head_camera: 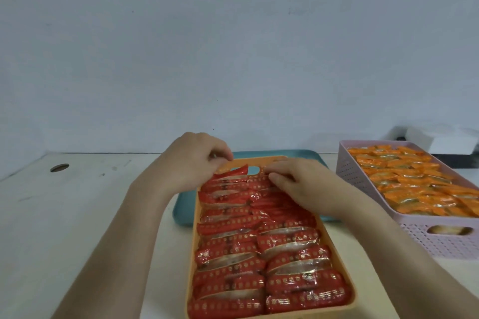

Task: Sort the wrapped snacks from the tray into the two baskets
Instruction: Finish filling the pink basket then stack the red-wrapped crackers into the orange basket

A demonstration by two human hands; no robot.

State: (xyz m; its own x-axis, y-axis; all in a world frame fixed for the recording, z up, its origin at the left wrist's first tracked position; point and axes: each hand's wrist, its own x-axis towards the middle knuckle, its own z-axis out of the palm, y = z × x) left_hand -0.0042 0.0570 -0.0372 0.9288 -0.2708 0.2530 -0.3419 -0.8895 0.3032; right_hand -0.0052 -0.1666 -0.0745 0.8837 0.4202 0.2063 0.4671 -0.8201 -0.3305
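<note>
Over the orange basket (337, 251) — both hands (298, 186) curled, fingertips on red snacks (233, 179).

My feed is evenly and rather dimly lit with a cool cast, soft shadows lying under the forearms on the tabletop (77, 215), glare glinting off the red wrappers (259, 254), everything slightly soft (compression, mostly), and the wide lens bowing the edges.

Red snacks (261, 248) filling orange basket (344, 269)
</note>
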